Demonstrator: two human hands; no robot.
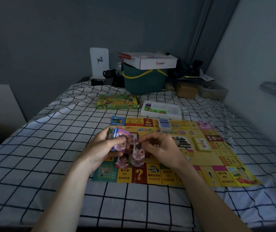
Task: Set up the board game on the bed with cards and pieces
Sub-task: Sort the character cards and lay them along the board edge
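Left hand (106, 149), fingers curled round a fanned stack of play-money notes (117, 137), above the near-left part of the game board (207, 164) spread flat on the checked bedsheet (50, 156). Right hand (160, 148) pinching one purple 500 note (138, 154) by its top edge — hanging just beside the stack, over another note (122, 161) lying on the board. Farther back on the board: a blue card deck (164, 123) and a yellow card deck (202, 144). Beyond the far edge — the green game box (117, 102) and a white tray of pieces (161, 109).
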